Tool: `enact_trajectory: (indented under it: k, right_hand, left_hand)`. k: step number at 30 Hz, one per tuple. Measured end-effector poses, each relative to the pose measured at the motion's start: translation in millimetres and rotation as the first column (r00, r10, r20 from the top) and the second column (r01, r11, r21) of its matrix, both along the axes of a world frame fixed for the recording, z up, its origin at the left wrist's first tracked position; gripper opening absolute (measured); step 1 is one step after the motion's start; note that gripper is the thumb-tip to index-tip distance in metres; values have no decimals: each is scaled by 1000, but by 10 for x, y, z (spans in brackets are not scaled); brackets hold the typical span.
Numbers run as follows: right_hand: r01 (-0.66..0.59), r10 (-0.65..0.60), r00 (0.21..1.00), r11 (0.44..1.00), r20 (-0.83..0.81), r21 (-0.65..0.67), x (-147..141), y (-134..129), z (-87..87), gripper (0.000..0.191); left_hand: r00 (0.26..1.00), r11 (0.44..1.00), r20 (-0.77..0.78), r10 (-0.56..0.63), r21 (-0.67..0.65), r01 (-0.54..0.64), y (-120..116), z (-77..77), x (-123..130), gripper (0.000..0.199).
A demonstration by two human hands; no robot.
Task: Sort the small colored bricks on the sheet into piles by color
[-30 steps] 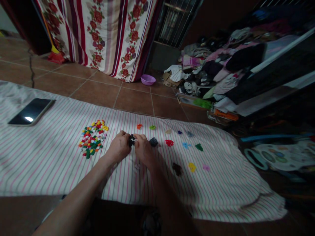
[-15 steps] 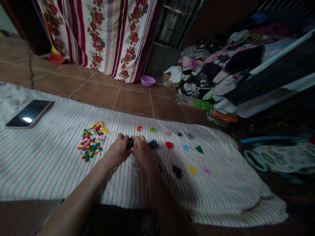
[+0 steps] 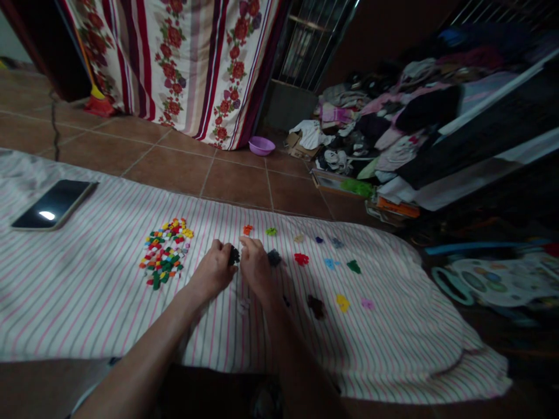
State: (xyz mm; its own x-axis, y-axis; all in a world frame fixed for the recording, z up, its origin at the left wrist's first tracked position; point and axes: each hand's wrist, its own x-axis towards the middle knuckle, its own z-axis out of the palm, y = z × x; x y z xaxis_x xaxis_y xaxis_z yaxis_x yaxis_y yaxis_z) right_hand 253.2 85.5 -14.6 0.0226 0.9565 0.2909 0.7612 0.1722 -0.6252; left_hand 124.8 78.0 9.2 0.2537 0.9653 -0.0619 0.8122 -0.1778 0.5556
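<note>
My left hand (image 3: pixel 215 266) is closed with its fingers and thumb curled round a cluster of small black toy bricks (image 3: pixel 234 255). Whether that cluster rests on the cloth I cannot tell. Just right of it is my right hand (image 3: pixel 255 263), fingers bent and pressed together; anything between its fingertips is too small to make out. A dark grey brick pile (image 3: pixel 274 258) lies close beside the right hand. Orange bricks (image 3: pixel 247 230) sit beyond it, and pale bricks (image 3: pixel 243 306) lie nearer to me between the forearms. To the left is a mixed heap of coloured bricks (image 3: pixel 163 256).
Further right on the striped cloth (image 3: pixel 393 337) are small single-colour piles, including red bricks (image 3: pixel 301 259), dark brown bricks (image 3: pixel 315 306) and yellow bricks (image 3: pixel 342 303). A phone (image 3: pixel 53 205) lies at the left. Beyond are a purple basin (image 3: pixel 261 146) and heaped clothes (image 3: pixel 371 116).
My hands have moved apart slightly. The right hand has come away from the black bricks, which show between the hands, next to my left fingers.
</note>
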Motion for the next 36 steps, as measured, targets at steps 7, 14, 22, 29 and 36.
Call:
enact_trajectory:
  k: [7, 14, 22, 29, 36]
  right_hand:
    - [72, -73, 997, 996, 14, 58, -46, 102, -75, 42]
    - [35, -38, 998, 997, 49, 69, -42, 144, -111, 43]
    - [121, -75, 982, 955, -176, 269, -9, 314, -244, 49]
    - [116, -76, 956, 985, -285, 127, 39, 421, -338, 51]
    - [150, -116, 947, 984, -299, 94, 109, 426, -304, 52]
  left_hand:
    - [1000, 999, 13, -24, -23, 24, -14, 15, -36, 27]
    - [999, 999, 25, -41, 0, 41, -23, 10, -64, 28]
    - [997, 998, 60, -48, 30, 46, -45, -23, -94, 28]
    - [999, 1000, 48, -25, 12, 25, -58, -2, -64, 30]
    - [999, 999, 30, -35, -12, 35, -68, 72, -66, 31]
